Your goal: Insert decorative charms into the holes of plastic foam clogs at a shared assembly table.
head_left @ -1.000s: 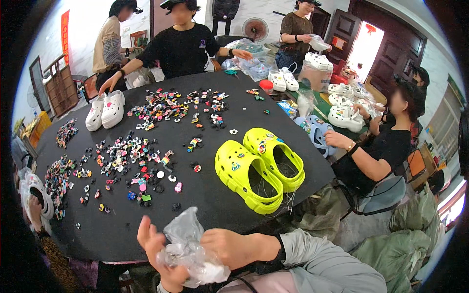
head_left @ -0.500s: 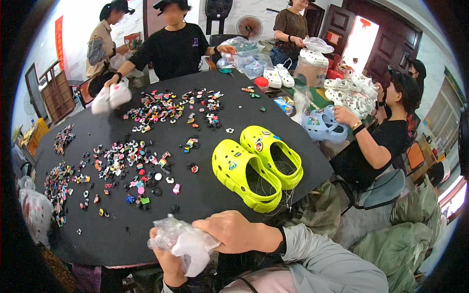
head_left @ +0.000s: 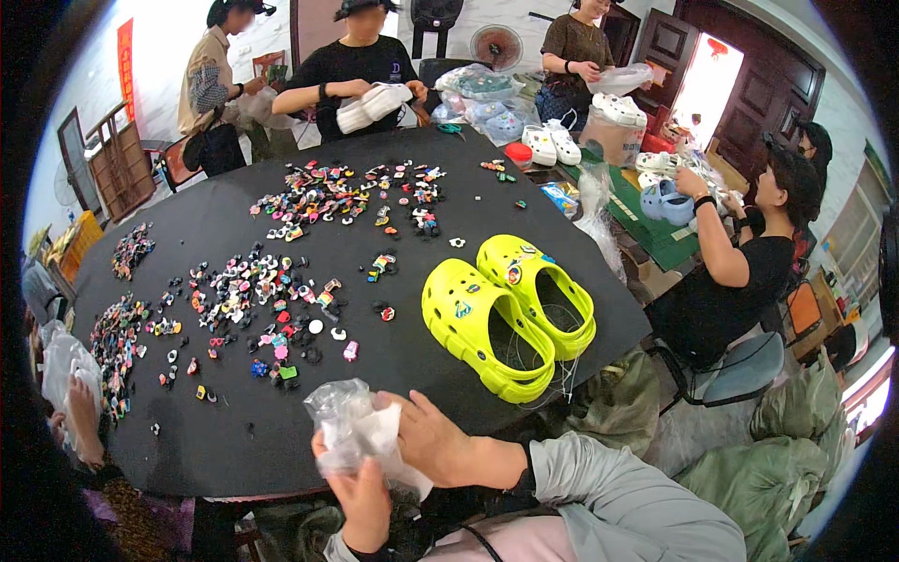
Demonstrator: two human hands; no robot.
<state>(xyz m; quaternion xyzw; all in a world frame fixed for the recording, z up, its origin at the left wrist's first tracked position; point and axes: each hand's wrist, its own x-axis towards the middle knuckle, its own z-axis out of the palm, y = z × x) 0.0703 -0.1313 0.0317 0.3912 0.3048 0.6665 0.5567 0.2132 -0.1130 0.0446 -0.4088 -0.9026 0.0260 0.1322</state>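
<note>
Near the table's front edge, my left hand is closed on a crumpled clear plastic bag, fingers gripping its lower side. My right hand holds the bag's right side, its fingers bent around a white sheet-like piece that shows in or against the plastic. Whether that piece is paper or part of the bag, I cannot tell. Just beyond my right hand sits a pair of lime-yellow clogs with charms on their uppers and loose clear threads at the heels.
Piles of small colourful shoe charms cover much of the black table. At the left edge another person's hand touches a clear bag. Across the table a person holds white clogs. On the right a person lifts blue clogs above a green mat.
My hands have shifted slightly right with the bag, and my right fingers have loosened from a tighter fist. Across the table, the white clogs moved rightward; the blue clogs were raised. Another hand appeared at left.
</note>
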